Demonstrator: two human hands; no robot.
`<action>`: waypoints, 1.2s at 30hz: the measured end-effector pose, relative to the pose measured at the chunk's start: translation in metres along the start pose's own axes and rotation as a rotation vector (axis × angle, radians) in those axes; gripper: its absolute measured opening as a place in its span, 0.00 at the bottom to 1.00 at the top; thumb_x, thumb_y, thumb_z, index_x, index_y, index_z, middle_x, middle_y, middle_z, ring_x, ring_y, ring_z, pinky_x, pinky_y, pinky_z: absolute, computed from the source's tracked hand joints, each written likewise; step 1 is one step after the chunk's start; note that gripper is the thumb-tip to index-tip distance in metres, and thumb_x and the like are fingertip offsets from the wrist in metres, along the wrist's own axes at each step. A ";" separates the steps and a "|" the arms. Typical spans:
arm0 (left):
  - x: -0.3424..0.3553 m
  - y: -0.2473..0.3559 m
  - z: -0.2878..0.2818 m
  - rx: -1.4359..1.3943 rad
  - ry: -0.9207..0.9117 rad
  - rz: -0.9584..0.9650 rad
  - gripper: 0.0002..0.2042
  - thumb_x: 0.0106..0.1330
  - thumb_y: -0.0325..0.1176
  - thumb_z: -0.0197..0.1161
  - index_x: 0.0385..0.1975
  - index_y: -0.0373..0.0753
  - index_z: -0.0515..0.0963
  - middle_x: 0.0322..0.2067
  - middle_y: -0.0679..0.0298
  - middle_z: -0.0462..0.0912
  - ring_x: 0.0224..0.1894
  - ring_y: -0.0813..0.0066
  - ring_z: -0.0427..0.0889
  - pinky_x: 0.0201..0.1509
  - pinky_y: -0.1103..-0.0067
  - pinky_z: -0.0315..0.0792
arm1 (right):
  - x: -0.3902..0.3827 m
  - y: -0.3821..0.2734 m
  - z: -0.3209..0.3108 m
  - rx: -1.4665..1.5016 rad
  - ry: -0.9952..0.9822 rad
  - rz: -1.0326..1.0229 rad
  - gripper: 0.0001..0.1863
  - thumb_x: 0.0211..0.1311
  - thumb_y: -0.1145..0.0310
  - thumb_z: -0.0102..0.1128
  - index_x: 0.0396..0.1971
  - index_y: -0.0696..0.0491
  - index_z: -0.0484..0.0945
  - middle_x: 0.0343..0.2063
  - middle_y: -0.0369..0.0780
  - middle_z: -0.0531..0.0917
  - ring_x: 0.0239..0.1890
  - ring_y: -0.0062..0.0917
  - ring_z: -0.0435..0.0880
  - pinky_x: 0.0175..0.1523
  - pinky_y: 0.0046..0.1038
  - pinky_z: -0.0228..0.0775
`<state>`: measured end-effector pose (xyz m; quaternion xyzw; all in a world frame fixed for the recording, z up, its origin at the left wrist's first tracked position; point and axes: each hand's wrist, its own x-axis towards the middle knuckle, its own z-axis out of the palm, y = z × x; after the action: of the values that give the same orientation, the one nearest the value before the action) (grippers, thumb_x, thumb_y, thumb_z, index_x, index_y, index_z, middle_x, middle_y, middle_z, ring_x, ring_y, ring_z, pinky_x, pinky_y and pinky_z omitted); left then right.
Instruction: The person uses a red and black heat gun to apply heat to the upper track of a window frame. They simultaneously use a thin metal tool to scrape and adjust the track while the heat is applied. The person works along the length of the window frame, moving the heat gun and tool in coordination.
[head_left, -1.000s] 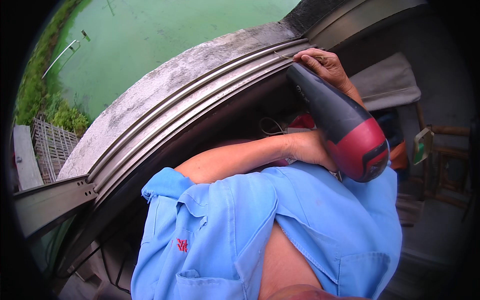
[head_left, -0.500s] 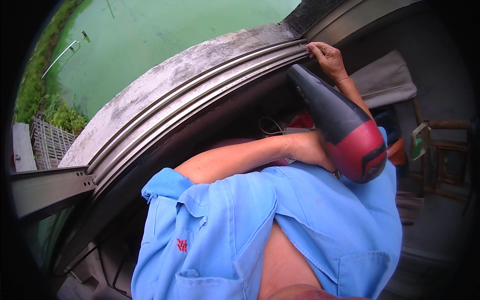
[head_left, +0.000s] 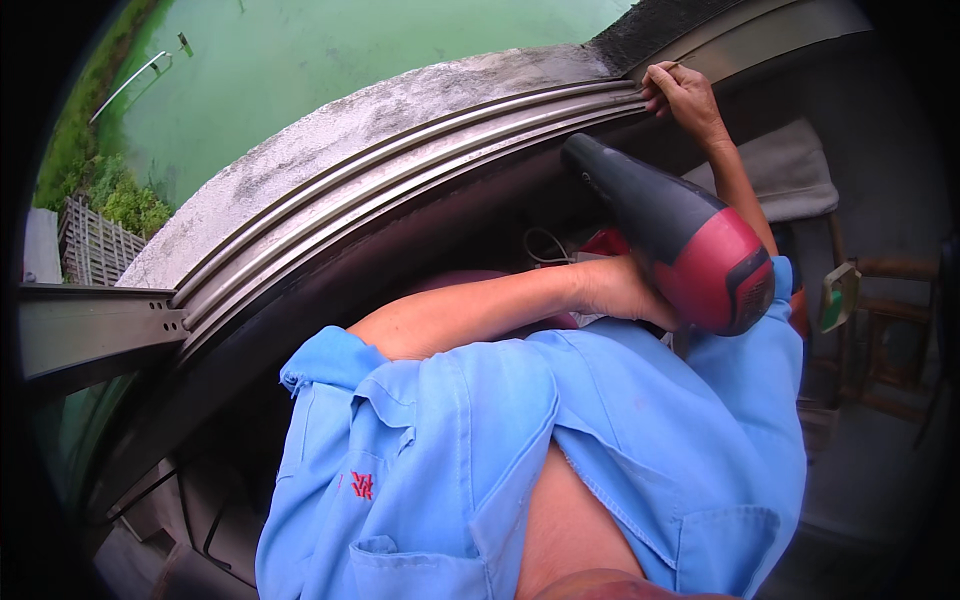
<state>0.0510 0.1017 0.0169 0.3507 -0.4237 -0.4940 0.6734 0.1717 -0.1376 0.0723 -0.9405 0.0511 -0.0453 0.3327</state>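
Note:
A hair dryer (head_left: pixel 680 225) with a black barrel and a red rear end is in front of my chest, its nozzle tilted up and left toward the window track (head_left: pixel 410 160). Its handle is hidden under the body, where my left hand (head_left: pixel 632 292) is closed around it; most of those fingers are out of sight. My right hand (head_left: pixel 688 97) is at the right end of the metal track, thumb and fingers pinched together against the rails. Whatever the pinch may hold is too small to make out.
A rough concrete ledge (head_left: pixel 430 90) runs outside the track, above green water (head_left: pixel 380 45). At the left stands a metal window frame (head_left: pixel 95 325). A grey cloth (head_left: pixel 785 175), a green-and-white object (head_left: pixel 838 297) and a wooden chair (head_left: pixel 895 340) are on the right.
My right hand has shifted slightly right and up along the track. The hair dryer's rear end has risen a little, so the barrel lies flatter. My left forearm stays across my front.

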 end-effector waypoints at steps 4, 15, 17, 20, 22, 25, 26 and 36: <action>-0.005 0.011 0.000 -0.042 -0.043 0.001 0.22 0.48 0.27 0.67 0.47 0.34 0.76 0.42 0.55 0.79 0.45 0.68 0.77 0.52 0.74 0.71 | -0.015 -0.048 0.012 0.138 -0.131 -0.119 0.13 0.69 0.61 0.49 0.32 0.55 0.77 0.23 0.35 0.81 0.21 0.15 0.79 0.26 0.17 0.70; 0.001 -0.002 0.013 0.040 -0.234 0.139 0.11 0.54 0.27 0.67 0.37 0.35 0.79 0.35 0.61 0.81 0.42 0.76 0.77 0.47 0.78 0.73 | -0.008 0.005 -0.033 0.067 0.222 -0.013 0.15 0.68 0.60 0.50 0.29 0.55 0.77 0.22 0.36 0.80 0.20 0.16 0.79 0.24 0.17 0.71; 0.003 -0.004 0.015 0.062 -0.229 0.145 0.11 0.54 0.27 0.67 0.38 0.35 0.79 0.36 0.61 0.81 0.42 0.76 0.77 0.47 0.78 0.73 | -0.007 0.019 -0.041 0.092 0.272 -0.029 0.15 0.67 0.61 0.51 0.28 0.57 0.78 0.21 0.37 0.81 0.20 0.17 0.80 0.24 0.18 0.72; 0.005 -0.006 0.018 0.094 -0.215 0.153 0.12 0.54 0.27 0.67 0.38 0.35 0.79 0.36 0.61 0.81 0.42 0.76 0.77 0.47 0.78 0.73 | -0.002 0.036 -0.041 0.111 0.332 -0.045 0.15 0.66 0.61 0.52 0.27 0.57 0.78 0.21 0.38 0.81 0.20 0.18 0.81 0.24 0.19 0.73; 0.006 -0.008 0.019 0.100 -0.214 0.153 0.13 0.54 0.27 0.67 0.39 0.35 0.79 0.36 0.61 0.81 0.42 0.76 0.77 0.47 0.78 0.73 | 0.000 0.045 -0.039 0.116 0.340 -0.040 0.15 0.66 0.61 0.52 0.28 0.57 0.78 0.21 0.38 0.81 0.21 0.18 0.81 0.25 0.19 0.73; 0.006 -0.009 0.021 0.092 -0.202 0.164 0.13 0.54 0.28 0.67 0.40 0.36 0.78 0.36 0.61 0.81 0.42 0.76 0.77 0.47 0.78 0.73 | 0.001 0.048 -0.035 0.096 0.327 -0.016 0.15 0.67 0.61 0.51 0.29 0.57 0.78 0.22 0.37 0.81 0.21 0.18 0.81 0.25 0.18 0.73; 0.005 -0.011 0.021 0.090 -0.186 0.177 0.13 0.54 0.28 0.67 0.40 0.36 0.78 0.36 0.61 0.81 0.42 0.76 0.77 0.47 0.78 0.73 | 0.001 0.047 -0.036 0.075 0.335 -0.005 0.15 0.67 0.61 0.51 0.29 0.57 0.78 0.22 0.37 0.81 0.21 0.18 0.81 0.25 0.18 0.73; -0.004 -0.010 0.017 0.061 -0.155 0.143 0.15 0.54 0.29 0.68 0.41 0.36 0.78 0.36 0.62 0.81 0.42 0.76 0.77 0.48 0.78 0.73 | 0.014 0.036 -0.032 -0.038 0.344 0.007 0.15 0.66 0.62 0.52 0.27 0.57 0.78 0.20 0.37 0.81 0.20 0.17 0.81 0.23 0.18 0.73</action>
<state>0.0309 0.1021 0.0144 0.3008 -0.5132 -0.4573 0.6611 0.1792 -0.1871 0.0748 -0.9248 0.1114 -0.2037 0.3015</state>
